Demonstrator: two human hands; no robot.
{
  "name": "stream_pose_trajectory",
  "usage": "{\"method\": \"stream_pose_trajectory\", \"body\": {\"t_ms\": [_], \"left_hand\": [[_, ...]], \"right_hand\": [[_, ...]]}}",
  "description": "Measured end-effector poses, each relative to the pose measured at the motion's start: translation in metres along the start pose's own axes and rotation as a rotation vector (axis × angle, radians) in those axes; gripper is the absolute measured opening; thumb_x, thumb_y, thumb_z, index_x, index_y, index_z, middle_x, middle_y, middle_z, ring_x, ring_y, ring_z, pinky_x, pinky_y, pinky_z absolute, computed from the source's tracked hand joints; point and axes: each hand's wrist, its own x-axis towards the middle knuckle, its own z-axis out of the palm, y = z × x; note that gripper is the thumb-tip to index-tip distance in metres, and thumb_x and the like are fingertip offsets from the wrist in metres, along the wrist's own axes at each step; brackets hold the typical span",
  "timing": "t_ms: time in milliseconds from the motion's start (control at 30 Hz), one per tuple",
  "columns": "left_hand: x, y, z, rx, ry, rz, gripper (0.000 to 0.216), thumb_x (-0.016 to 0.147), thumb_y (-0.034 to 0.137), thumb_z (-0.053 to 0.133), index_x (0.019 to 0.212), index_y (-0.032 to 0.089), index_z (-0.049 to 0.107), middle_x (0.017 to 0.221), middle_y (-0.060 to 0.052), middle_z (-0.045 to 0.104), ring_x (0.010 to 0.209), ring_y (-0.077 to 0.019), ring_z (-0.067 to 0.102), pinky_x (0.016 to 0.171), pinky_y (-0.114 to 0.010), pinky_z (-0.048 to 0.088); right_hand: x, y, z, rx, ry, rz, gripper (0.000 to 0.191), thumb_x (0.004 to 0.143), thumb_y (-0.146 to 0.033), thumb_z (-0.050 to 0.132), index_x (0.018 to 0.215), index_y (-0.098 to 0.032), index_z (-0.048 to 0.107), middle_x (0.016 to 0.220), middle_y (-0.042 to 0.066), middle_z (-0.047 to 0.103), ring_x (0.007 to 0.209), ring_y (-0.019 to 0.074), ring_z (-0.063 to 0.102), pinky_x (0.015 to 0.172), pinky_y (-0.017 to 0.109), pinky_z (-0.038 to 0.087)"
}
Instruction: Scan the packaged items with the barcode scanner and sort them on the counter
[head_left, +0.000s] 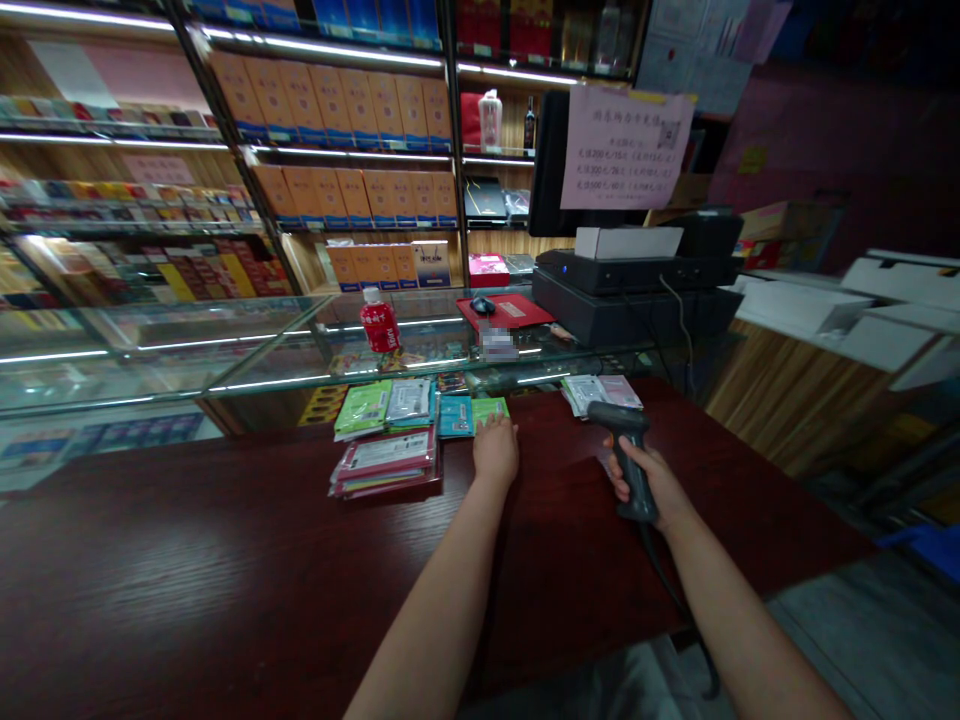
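My right hand [651,482] is wrapped around the handle of a black barcode scanner [628,448], its head pointing away from me over the dark red counter [225,570]. My left hand [495,450] rests on the counter with its fingers on a green packet [489,409]. Beside that packet lie a teal packet [455,415] and stacks of flat packets: green and grey ones [386,405] behind, pink ones [386,462] in front. A small pile of pale packets [600,392] lies just beyond the scanner.
A glass display case [187,350] runs behind the counter, with a red bottle [379,322], a red mat and a mouse [483,305] on it. A black register [637,285] with a monitor stands to the right. Shelves of boxed goods [337,110] fill the back wall.
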Motion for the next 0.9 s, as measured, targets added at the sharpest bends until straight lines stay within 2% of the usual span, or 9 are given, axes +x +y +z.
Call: {"method": "stream_pose_trajectory", "body": {"t_ms": [100, 333, 467, 633, 800, 900], "left_hand": [[0.001, -0.004, 0.002, -0.040, 0.007, 0.000, 0.032, 0.091, 0.014, 0.040, 0.118, 0.009, 0.056, 0.136, -0.020, 0.050, 0.132, -0.0278, 0.040, 0.110, -0.044, 0.025], [-0.002, -0.003, -0.005, -0.120, 0.111, 0.055, 0.028, 0.087, 0.016, 0.048, 0.112, 0.011, 0.057, 0.134, -0.020, 0.050, 0.133, -0.0283, 0.037, 0.109, -0.045, 0.027], [-0.003, 0.012, -0.009, -0.236, 0.157, 0.144, 0.026, 0.087, 0.015, 0.048, 0.110, 0.014, 0.059, 0.127, -0.015, 0.057, 0.128, -0.0248, 0.045, 0.108, -0.041, 0.033], [0.009, 0.044, 0.001, -0.435, 0.077, 0.185, 0.026, 0.082, 0.012, 0.054, 0.106, 0.014, 0.063, 0.112, -0.013, 0.065, 0.109, -0.0223, 0.058, 0.099, -0.036, 0.042], [0.035, 0.079, 0.017, -0.644, -0.007, 0.075, 0.018, 0.076, 0.011, 0.060, 0.091, 0.016, 0.067, 0.096, -0.010, 0.069, 0.090, -0.0197, 0.064, 0.087, -0.032, 0.047], [0.051, 0.097, 0.023, -0.611, -0.021, -0.075, 0.011, 0.076, 0.016, 0.062, 0.085, 0.014, 0.067, 0.092, -0.012, 0.070, 0.087, -0.0211, 0.065, 0.082, -0.031, 0.047]], "right_hand": [[0.002, 0.000, -0.002, 0.027, 0.046, -0.021, 0.031, 0.074, -0.045, 0.070, 0.087, -0.019, 0.059, 0.052, -0.005, 0.053, 0.035, 0.0075, 0.044, 0.031, 0.018, 0.034], [0.007, 0.001, -0.006, 0.072, 0.146, -0.087, 0.035, 0.069, -0.046, 0.074, 0.085, -0.020, 0.058, 0.051, -0.005, 0.054, 0.035, 0.0082, 0.045, 0.031, 0.019, 0.036], [0.008, -0.002, -0.007, 0.100, 0.210, -0.104, 0.037, 0.067, -0.046, 0.076, 0.085, -0.019, 0.058, 0.050, -0.005, 0.054, 0.036, 0.0078, 0.046, 0.032, 0.018, 0.037], [0.011, -0.004, -0.010, 0.163, 0.310, -0.150, 0.040, 0.064, -0.047, 0.077, 0.085, -0.020, 0.056, 0.049, -0.006, 0.055, 0.036, 0.0080, 0.047, 0.032, 0.018, 0.039], [0.016, -0.001, -0.013, 0.232, 0.399, -0.163, 0.038, 0.064, -0.046, 0.077, 0.083, -0.020, 0.056, 0.048, -0.006, 0.055, 0.035, 0.0085, 0.047, 0.032, 0.019, 0.038], [0.017, -0.001, -0.011, 0.230, 0.395, -0.161, 0.036, 0.065, -0.045, 0.076, 0.082, -0.020, 0.056, 0.048, -0.006, 0.056, 0.035, 0.0087, 0.047, 0.032, 0.020, 0.039]]}}
